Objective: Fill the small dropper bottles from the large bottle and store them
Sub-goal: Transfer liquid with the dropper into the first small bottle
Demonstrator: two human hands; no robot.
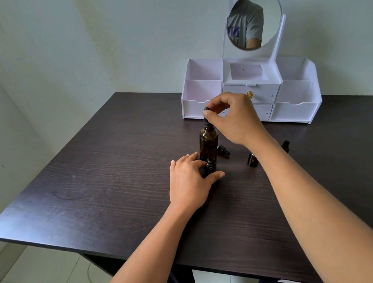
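Reading anything on the bottles?

No print I can make out there. The only lettering is purple, on the grey shirt reflected in the round cat-eared mirror [253, 19] at upper right, and it is too cut off to read.

And the glass?

The tall amber glass bottle [208, 144] stands upright mid-frame on the dark wood-grain table [115, 172]. My right hand [233, 118] pinches a black dropper top [206, 115] between thumb and fingertips at its neck. Just in front, my left hand [191, 182] grips the small dark open-necked bottle [210, 165], thumb and fingers curled round it.

Anything around?

A loose black dropper cap [223, 150] lies just right of the tall bottle's base. Further right stands a second small dark bottle [252, 160], and a third [285, 145] is half hidden by my right forearm. The white compartmented organiser [198, 89] sits at the far edge, its gold-knobbed drawer [265, 95] partly behind my right hand.
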